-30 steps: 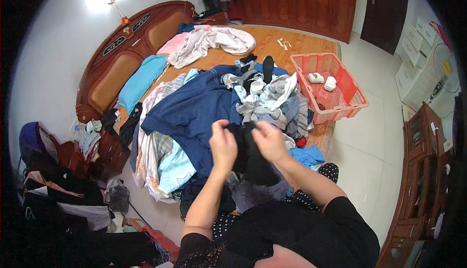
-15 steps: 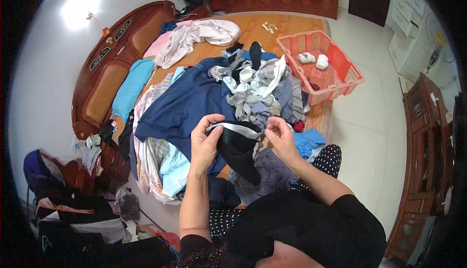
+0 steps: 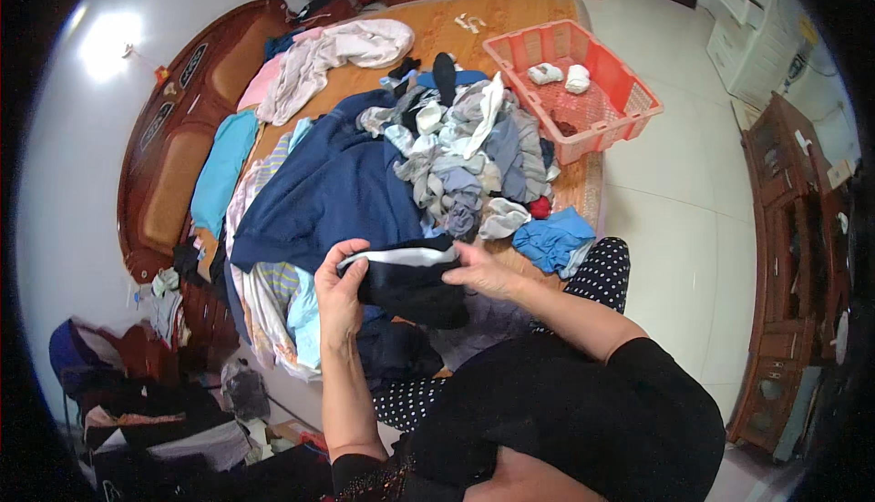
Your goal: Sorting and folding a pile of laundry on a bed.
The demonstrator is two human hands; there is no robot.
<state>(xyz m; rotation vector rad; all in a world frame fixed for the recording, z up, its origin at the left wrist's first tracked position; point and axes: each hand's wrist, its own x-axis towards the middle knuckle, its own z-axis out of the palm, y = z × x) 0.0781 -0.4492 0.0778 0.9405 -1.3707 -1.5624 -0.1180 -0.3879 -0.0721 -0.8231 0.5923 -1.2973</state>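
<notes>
Both my hands hold a black sock [image 3: 415,288] in front of my body, its white strip running along the upper edge. At the sock's left end, my left hand [image 3: 340,279] is closed, with thumb and fingers pinching the edge. My right hand [image 3: 478,271] grips the opposite end between thumb and fingers. Just beyond lies a heap of crumpled socks [image 3: 460,151], mostly grey and white. A dark blue garment [image 3: 328,192] is spread out to the left of the heap. To the right of my right hand is a bunched blue cloth [image 3: 550,236].
At the bed's far right stands a pink plastic basket [image 3: 629,128] holding two white rolled bundles [image 3: 577,79] and something dark. A wooden headboard [image 3: 169,151] lines the left side. Light blue cloth [image 3: 223,160] and a pale blanket [image 3: 314,69] lie near it. A wooden cabinet [image 3: 770,256] stands at right.
My right hand, apart from the sock's edge before, now grips its right end. The sock is stretched between both hands, and its hanging part is gathered up. The whole view has shifted slightly.
</notes>
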